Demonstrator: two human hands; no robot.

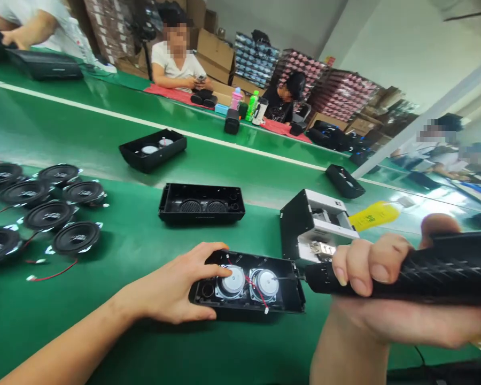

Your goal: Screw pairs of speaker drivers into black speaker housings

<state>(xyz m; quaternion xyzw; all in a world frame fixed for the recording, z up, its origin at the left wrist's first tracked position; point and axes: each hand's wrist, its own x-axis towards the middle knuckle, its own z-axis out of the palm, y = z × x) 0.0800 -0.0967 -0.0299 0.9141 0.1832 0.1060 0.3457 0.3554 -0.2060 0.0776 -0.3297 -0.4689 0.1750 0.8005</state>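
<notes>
My left hand (180,286) grips the left end of a black speaker housing (291,297). Its thumb lies along the near side, and a fingertip rests on the left of two silver-backed speaker drivers (266,283) inside. Thin red wires with a small white plug (266,310) cross between the drivers. Held in my right hand (374,267) is a black electric screwdriver (436,270), lying almost level. Its thin bit reaches over the housing's right end toward the right driver; whether the tip touches a screw I cannot tell.
Loose black speaker drivers (50,214) lie at left. A second open housing (202,216) stands behind mine, with another (154,152) farther back. A black-and-white boxy device (296,224) sits near the screwdriver, beside a yellow item (374,215). People sit across the green table (116,289).
</notes>
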